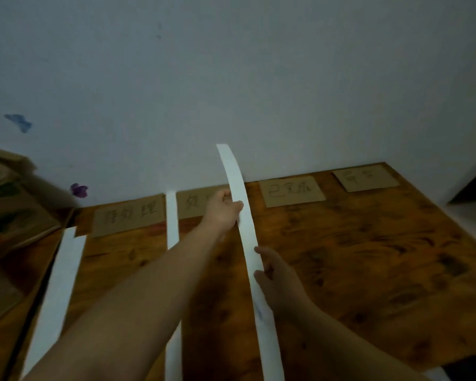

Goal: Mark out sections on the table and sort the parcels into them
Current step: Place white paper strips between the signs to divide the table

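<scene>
White paper strip [247, 229], long and narrow, hangs above the wooden worktop [368, 257], bowed along its length, with its far end curling up free beyond the left hand [223, 207]. That hand pinches the strip along its edge, and the right hand [272, 273], nearer the body, has its fingers curled round the strip lower down. The near end trails below the right hand. It looks very light and limp, likely to sag, twist or crease if held at one spot. Two holds well apart, as here, with a gentle pull between them, should keep it straight enough to lay flat. To the left of the left hand a second strip [172, 221] lies on the worktop, and a third [58, 284] lies further left. Cardboard labels [291, 191] sit beyond both hands.
</scene>
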Available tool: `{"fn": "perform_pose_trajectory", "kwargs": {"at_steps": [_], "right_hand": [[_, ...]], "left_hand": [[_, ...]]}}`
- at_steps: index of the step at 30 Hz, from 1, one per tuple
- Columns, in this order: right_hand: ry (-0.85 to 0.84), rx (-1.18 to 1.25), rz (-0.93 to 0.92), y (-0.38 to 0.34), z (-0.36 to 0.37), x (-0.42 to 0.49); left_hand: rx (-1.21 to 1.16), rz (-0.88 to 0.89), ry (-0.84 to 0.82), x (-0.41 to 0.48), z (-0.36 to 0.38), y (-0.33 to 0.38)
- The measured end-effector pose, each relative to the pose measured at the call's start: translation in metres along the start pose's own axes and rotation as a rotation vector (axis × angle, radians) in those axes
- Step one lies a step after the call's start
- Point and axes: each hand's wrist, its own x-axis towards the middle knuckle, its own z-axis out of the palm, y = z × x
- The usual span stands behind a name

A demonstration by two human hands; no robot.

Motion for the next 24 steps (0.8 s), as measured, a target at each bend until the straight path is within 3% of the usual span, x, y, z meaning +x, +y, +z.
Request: {"fn": "perform_pose_trajectory", "kwargs": {"at_steps": [5, 10, 13, 15, 18, 24], "right_hand": [[-0.118, -0.07, 0.044, 0.06, -0.029, 0.02], [-0.211, -0.206, 0.021, 0.096, -0.029, 0.027], [-0.293, -0.5, -0.096, 0.109, -0.022, 0.027], [-0.374, -0.69, -0.178, 0.118, -0.018, 0.028], [-0.44, -0.799, -0.217, 0.126, -0.016, 0.036], [-0.391, -0.841, -0.192, 0.13, -0.015, 0.069]], "left_hand": [[0.264, -0.049, -0.02, 0.034, 0.072, -0.046], [0.621, -0.061, -0.089, 0.052, 0.095, -0.106], [1.098, 0.088, -0.365, 0.058, 0.092, -0.128], [1.249, 0.145, -0.486, 0.063, 0.091, -0.136], [1.276, 0.17, -0.492, 0.081, 0.094, -0.141], [1.253, 0.137, -0.45, 0.113, 0.106, -0.128]]}}
